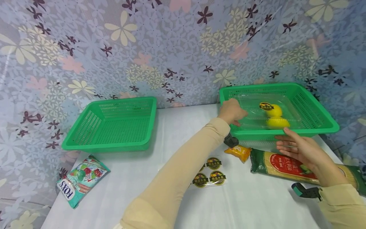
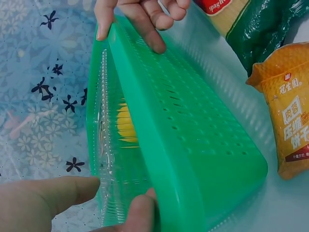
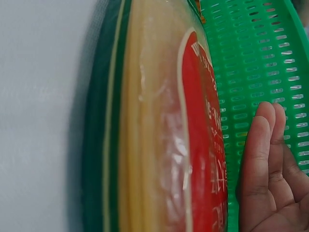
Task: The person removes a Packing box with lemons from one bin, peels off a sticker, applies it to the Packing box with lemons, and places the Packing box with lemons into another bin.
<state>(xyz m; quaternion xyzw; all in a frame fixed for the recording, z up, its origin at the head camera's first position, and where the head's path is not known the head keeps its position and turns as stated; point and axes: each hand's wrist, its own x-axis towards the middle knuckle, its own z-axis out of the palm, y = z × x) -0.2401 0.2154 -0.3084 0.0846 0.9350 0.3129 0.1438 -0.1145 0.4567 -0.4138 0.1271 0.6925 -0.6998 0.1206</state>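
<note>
A clear plastic box (image 1: 288, 108) with two yellow lemons (image 1: 278, 123) and a black-gold label (image 1: 266, 106) lies inside the right green basket (image 1: 326, 119). My left hand (image 1: 231, 111) reaches over that basket's left end, right at the box's edge. In the left wrist view its forefinger points straight along the box, the thumb low by the rim. My right hand (image 1: 303, 149) is at the front rim, thumb up at the edge and fairly straight fingers along the outer wall. A spaghetti pack (image 3: 159, 121) lies below the right hand.
Another green basket (image 1: 125, 128) stands at the left with a Fox's candy bag (image 1: 83, 179) before it. A small orange snack packet (image 1: 239, 152) lies in front of the right basket. A sheet of round labels (image 1: 210, 173) is partly behind the left sleeve.
</note>
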